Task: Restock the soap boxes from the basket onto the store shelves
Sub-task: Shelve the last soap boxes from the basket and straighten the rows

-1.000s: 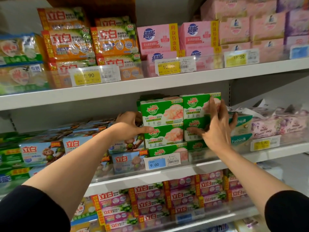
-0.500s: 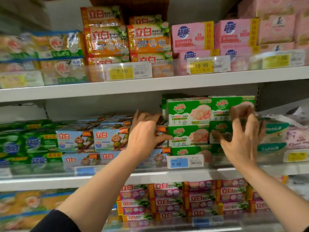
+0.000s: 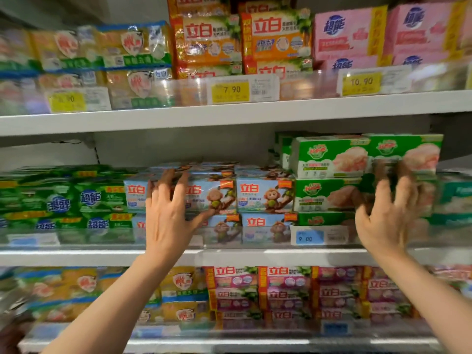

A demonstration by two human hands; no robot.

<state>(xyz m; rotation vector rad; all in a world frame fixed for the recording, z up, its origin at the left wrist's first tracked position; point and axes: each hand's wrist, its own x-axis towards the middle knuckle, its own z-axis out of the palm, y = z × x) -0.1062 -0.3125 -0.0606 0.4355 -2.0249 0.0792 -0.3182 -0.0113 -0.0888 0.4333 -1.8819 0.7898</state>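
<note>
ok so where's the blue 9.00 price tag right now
In the head view, the blue 9.00 price tag sits on the middle shelf's front rail, right of centre, below the green soap boxes and just left of the right hand.

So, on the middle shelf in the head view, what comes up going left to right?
Green soap packs → left hand in front of the pale-blue monkey soap boxes → green-and-white soap boxes → right hand → blurred teal boxes.
</note>
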